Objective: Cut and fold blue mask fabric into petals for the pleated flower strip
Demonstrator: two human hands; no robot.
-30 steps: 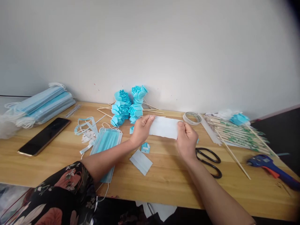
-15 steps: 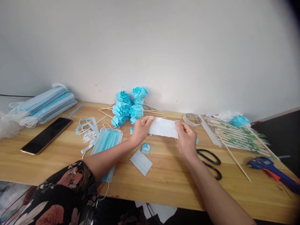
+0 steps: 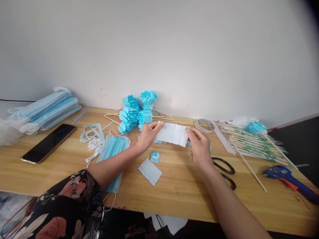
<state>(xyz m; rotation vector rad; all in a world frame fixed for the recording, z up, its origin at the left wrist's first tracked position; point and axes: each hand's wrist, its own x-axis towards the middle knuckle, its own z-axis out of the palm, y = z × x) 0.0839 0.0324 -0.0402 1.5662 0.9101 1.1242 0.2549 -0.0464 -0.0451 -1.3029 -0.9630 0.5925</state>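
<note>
A white rectangular piece of mask fabric (image 3: 172,133) is stretched flat between my two hands, above the table. My left hand (image 3: 149,134) pinches its left end, thumb on top. At the right end, my right hand (image 3: 199,142) grips it between thumb and fingers. Below lie a pale cut fabric piece (image 3: 150,171) and a small blue piece (image 3: 155,156) with a white patch. Under my left forearm rests a blue face mask (image 3: 113,151) with ear loops. Black-handled scissors (image 3: 225,166) lie beside my right wrist, their blades mostly hidden.
Blue fabric flowers (image 3: 132,113) on sticks lie against the wall. To the left are stacked masks (image 3: 50,109), a phone (image 3: 48,143) and cut strips (image 3: 93,139). On the right are a tape roll (image 3: 204,126), wrapped wooden sticks (image 3: 251,141) and a blue glue gun (image 3: 289,179).
The fabric piece has tilted and shifted slightly left, its right end now looser and wavier. My right thumb and fingers have shifted on its edge.
</note>
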